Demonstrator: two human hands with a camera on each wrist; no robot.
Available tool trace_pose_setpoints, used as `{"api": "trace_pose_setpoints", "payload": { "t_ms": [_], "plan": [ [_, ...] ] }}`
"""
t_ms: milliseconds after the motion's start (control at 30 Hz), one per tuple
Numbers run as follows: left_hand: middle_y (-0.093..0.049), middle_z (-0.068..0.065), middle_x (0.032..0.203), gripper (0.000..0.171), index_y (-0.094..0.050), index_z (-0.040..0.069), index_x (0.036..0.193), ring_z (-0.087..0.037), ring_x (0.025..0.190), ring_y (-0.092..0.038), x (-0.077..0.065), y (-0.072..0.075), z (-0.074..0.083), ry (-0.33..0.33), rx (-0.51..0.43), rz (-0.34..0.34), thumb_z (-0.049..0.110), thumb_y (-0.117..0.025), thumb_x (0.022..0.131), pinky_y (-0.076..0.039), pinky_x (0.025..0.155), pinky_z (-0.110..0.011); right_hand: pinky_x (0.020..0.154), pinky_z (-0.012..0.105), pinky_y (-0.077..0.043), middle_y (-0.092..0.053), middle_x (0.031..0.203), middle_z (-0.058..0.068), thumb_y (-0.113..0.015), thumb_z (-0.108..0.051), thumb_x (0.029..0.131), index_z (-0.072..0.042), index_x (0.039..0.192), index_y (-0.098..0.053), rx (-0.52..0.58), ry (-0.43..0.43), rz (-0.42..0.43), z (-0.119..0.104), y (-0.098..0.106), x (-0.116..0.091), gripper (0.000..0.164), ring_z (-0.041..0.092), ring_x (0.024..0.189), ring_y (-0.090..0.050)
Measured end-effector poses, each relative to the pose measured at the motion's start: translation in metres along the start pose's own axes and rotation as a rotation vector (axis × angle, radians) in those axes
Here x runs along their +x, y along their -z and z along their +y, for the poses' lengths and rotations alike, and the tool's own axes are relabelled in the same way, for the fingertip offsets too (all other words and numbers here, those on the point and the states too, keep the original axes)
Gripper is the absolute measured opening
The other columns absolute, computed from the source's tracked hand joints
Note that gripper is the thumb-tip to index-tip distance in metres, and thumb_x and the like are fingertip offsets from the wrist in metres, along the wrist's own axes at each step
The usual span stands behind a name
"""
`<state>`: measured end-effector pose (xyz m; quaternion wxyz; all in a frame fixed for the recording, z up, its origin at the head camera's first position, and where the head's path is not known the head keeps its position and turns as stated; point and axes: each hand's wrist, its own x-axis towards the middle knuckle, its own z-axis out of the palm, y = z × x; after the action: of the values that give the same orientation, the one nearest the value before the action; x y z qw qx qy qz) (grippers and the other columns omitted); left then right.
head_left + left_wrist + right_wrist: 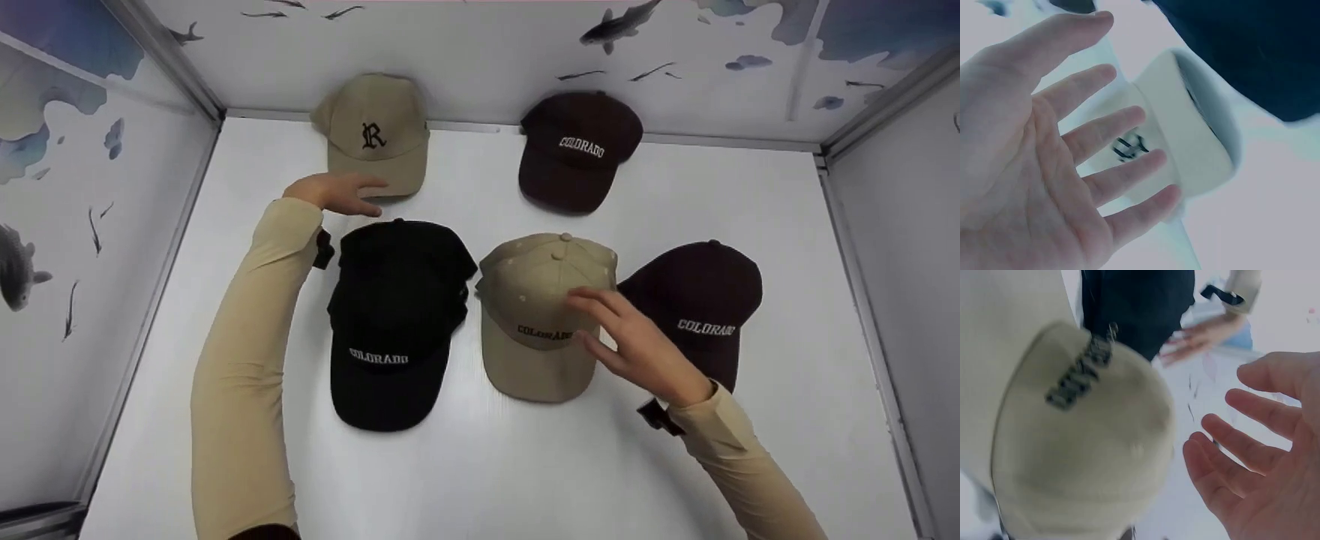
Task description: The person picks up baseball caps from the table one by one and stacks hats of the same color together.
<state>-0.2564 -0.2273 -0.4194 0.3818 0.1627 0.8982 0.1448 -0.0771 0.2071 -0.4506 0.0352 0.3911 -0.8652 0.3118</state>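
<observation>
Over the brim of a beige cap with a black letter R (390, 112), my left hand (341, 193) hovers with fingers extended and holds nothing. In the left wrist view, its spread fingers overlap that cap (1199, 146). My right hand (637, 349) is beside the beige COLORADO cap (536, 371), fingers relaxed and overlapping its right side in the head view. From the right wrist, a gap shows between the fingers and this cap (1112, 433). Two top buttons show there, one cap stacked over another. Black caps (390, 300), also stacked, lie just below my left hand.
One maroon COLORADO cap (577, 165) sits by the back wall; another maroon cap (712, 292) lies right of the beige stack, partly behind my right hand. All rest on a white table (510, 465) enclosed by panels (480, 67) printed with fish.
</observation>
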Motion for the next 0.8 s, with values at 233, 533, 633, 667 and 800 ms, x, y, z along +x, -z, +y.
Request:
{"api": "trace_pose_setpoints", "payload": {
  "t_ms": [233,533,633,667,800],
  "plan": [
    [-0.014,-0.022,0.157,0.063,-0.019,0.005,0.154,-0.041,0.142,-0.014,0.013,-0.008,-0.015,0.096,-0.005,0.043,0.006,-0.042,0.095,-0.019,0.11,-0.055,0.102,0.027,-0.034,-0.051,0.133,0.012,-0.066,0.004,0.085,-0.003,0.129,-0.057,0.004,0.017,0.066,0.007,0.014,-0.01,0.045,0.026,0.121,-0.048],
    [-0.003,-0.02,0.159,0.072,-0.013,0.008,0.155,-0.039,0.144,-0.003,0.024,-0.022,-0.032,0.127,-0.026,0.001,0.004,-0.044,0.091,-0.011,0.112,-0.056,0.103,0.026,-0.031,-0.051,0.131,0.016,-0.065,0.007,0.084,0.0,0.13,-0.056,-0.039,-0.018,0.108,0.018,0.025,-0.032,0.048,0.029,0.121,-0.046],
    [-0.004,-0.021,0.159,0.071,-0.015,0.007,0.155,-0.039,0.144,-0.004,0.027,-0.026,-0.035,0.115,-0.033,0.012,0.008,-0.047,0.092,-0.012,0.112,-0.056,0.104,0.029,-0.03,-0.052,0.13,0.018,-0.065,0.007,0.084,0.0,0.129,-0.057,-0.05,-0.036,0.128,0.022,0.029,-0.037,0.047,0.032,0.121,-0.046],
    [-0.005,-0.022,0.158,0.07,-0.016,0.006,0.154,-0.039,0.144,-0.005,0.028,-0.027,-0.036,0.106,-0.029,0.017,0.008,-0.048,0.092,-0.011,0.112,-0.055,0.104,0.03,-0.029,-0.053,0.13,0.018,-0.065,0.007,0.084,0.001,0.129,-0.057,-0.051,-0.042,0.134,0.023,0.029,-0.038,0.047,0.032,0.121,-0.045],
    [-0.017,-0.025,0.155,0.063,-0.023,-0.002,0.151,-0.041,0.142,-0.014,0.027,-0.026,-0.038,0.072,0.01,0.026,0.006,-0.045,0.093,-0.016,0.112,-0.053,0.105,0.032,-0.029,-0.053,0.13,0.018,-0.065,0.005,0.084,0.001,0.128,-0.057,-0.051,-0.056,0.144,0.026,0.031,-0.041,0.045,0.034,0.122,-0.044]
  ]
}}
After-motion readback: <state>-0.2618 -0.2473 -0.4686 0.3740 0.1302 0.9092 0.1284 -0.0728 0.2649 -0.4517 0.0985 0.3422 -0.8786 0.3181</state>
